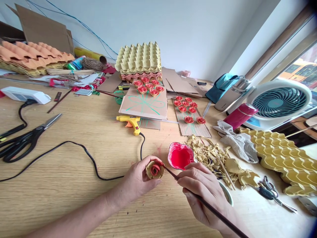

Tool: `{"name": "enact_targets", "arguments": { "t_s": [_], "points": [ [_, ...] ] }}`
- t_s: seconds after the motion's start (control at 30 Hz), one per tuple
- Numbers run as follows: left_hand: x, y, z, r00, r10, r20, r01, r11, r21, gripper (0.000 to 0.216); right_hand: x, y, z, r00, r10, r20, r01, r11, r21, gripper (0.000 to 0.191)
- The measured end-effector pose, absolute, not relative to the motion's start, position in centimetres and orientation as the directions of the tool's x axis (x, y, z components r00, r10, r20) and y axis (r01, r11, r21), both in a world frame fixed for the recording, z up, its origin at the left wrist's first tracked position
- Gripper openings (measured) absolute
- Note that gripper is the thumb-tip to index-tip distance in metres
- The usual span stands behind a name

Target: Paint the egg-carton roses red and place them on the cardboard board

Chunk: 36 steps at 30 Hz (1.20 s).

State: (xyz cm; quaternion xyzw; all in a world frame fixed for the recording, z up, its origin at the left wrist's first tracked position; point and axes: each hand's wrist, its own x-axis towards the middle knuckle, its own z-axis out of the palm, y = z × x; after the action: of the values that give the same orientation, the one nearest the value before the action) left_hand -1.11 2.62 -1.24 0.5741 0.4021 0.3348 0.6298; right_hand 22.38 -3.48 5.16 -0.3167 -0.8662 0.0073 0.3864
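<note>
Between the thumb and fingers of my left hand (137, 180) is an egg-carton flower (155, 168). Its centre and upper edge are red, while the other outer petals are still bare yellowish card. My right hand (204, 195) grips a dark-handled paintbrush (210, 209), its tip touching the flower's upper right petal. Just beyond my hands sits a small dish of red paint (182, 156). Several red flowers (148, 86) stand on a cardboard piece (145, 104) with green drawn lines. More red flowers (189, 109) rest on a second cardboard piece (198, 130) to the right.
A yellow glue gun (131, 122) lies mid-table, its black cord running left. Black scissors (29, 138) and a white power strip (26, 95) are at left. Egg trays (140, 58) are stacked at the back. Card scraps (213, 153), keys (269, 191) and a fan (279, 102) are at right.
</note>
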Motion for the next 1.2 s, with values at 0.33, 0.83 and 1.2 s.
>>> {"name": "enact_targets", "arguments": {
  "t_s": [0.33, 0.83, 1.2],
  "points": [
    [-1.2, 2.2, -0.9, 0.456, 0.878, -0.145, 0.09, 0.117, 0.989, 0.04, 22.3, -3.4, 4.9, -0.508, 0.558, 0.657, 0.563, 0.792, -0.237, 0.02],
    [-1.3, 2.2, -0.8, 0.434, 0.895, -0.105, 0.129, 0.054, 0.99, 0.037, 22.4, -3.4, 5.2, -0.504, 0.558, 0.659, 0.565, 0.79, -0.236, 0.019],
    [-1.3, 2.7, -1.6, 0.357, 0.933, -0.045, 0.11, 0.006, 0.994, 0.044, 23.7, -2.7, 5.2, -0.371, 0.658, 0.655, 0.753, 0.626, -0.203, 0.017]
  ]
}}
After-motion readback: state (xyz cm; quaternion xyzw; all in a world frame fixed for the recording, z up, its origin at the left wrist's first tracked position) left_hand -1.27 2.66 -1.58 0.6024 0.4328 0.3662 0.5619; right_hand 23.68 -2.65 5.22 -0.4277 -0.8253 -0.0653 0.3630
